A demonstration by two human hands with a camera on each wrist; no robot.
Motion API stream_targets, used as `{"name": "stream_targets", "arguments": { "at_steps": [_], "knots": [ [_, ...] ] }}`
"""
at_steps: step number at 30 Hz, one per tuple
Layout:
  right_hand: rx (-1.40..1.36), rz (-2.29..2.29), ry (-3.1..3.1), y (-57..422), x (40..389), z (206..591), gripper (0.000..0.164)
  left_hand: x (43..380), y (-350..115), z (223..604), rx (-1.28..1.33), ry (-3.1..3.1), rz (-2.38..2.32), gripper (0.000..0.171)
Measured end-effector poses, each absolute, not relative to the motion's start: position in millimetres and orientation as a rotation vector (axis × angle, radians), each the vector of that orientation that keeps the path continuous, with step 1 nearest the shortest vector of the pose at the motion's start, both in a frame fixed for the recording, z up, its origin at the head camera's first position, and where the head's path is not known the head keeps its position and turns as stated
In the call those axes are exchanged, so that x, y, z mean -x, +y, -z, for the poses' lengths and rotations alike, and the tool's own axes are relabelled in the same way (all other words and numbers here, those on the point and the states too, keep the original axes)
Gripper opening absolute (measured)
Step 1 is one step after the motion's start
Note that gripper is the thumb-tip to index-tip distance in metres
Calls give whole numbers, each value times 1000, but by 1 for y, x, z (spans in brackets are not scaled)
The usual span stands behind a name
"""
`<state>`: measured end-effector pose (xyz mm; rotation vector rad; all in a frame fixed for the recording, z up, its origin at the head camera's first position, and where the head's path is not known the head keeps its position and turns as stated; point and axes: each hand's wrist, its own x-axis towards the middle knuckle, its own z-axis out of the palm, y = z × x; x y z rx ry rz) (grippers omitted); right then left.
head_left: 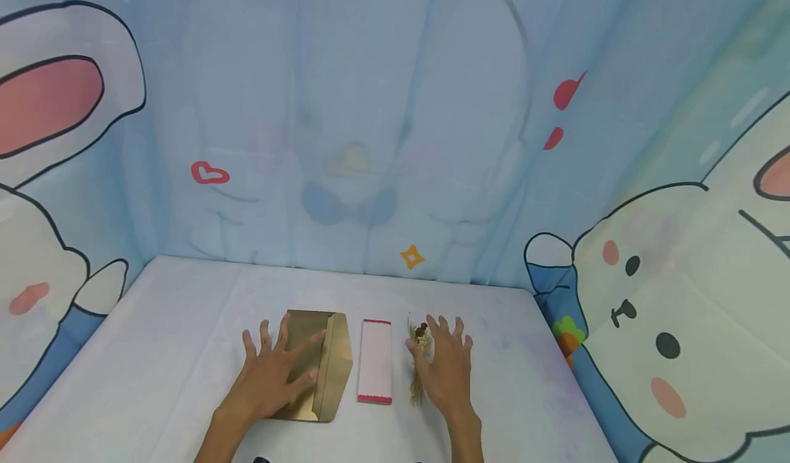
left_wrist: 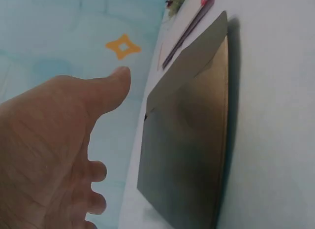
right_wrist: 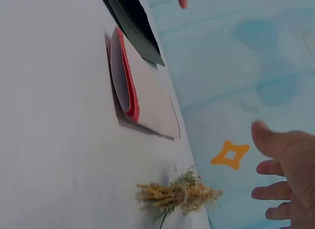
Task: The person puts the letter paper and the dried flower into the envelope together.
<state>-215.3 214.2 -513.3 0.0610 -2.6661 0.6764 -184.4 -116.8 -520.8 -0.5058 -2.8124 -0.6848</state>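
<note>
With fingers spread, my left hand (head_left: 267, 379) hovers over a gold envelope (head_left: 333, 374) whose flap faces right. The left wrist view shows a gap between that hand and the envelope (left_wrist: 184, 140). To the envelope's right lies a folded pale pink paper (head_left: 374, 361) with red scalloped edges. My right hand (head_left: 447, 363) is held over a small bunch of dried flowers (head_left: 416, 381), fingers apart and holding nothing. In the right wrist view the dried bunch (right_wrist: 179, 194) lies on the table, its stems toward the folded paper (right_wrist: 150, 93).
A white cloth covers the table (head_left: 518, 381). Behind it hangs a light blue curtain (head_left: 370, 106) printed with cartoon rabbits, which also runs along both sides. A small dark object (head_left: 262, 459) shows at the bottom edge of the head view.
</note>
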Motion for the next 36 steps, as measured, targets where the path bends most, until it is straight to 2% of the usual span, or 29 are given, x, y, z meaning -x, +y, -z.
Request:
{"name": "stream_targets", "arguments": {
  "at_steps": [6,9,12,21,29,31,36],
  "knots": [
    [35,-697,-2521,196,219,512,35,182,-111,530,555,-2877,780,58],
    [102,-728,-2510,182,222,513,25,181,-108,533,571,-2908,848,57],
    [135,-772,-2529,170,222,518,22,181,-106,535,566,-2942,929,58],
    [269,-888,-2649,135,218,538,27,179,-101,542,499,-2968,1054,58],
    [307,-890,-2584,123,216,545,32,178,-102,542,464,-2952,1086,60],
    [336,-924,-2566,123,217,546,29,178,-103,542,472,-2949,1092,60],
    [408,-1101,-2525,126,220,544,9,178,-105,543,489,-2942,1100,61]
  ]
}}
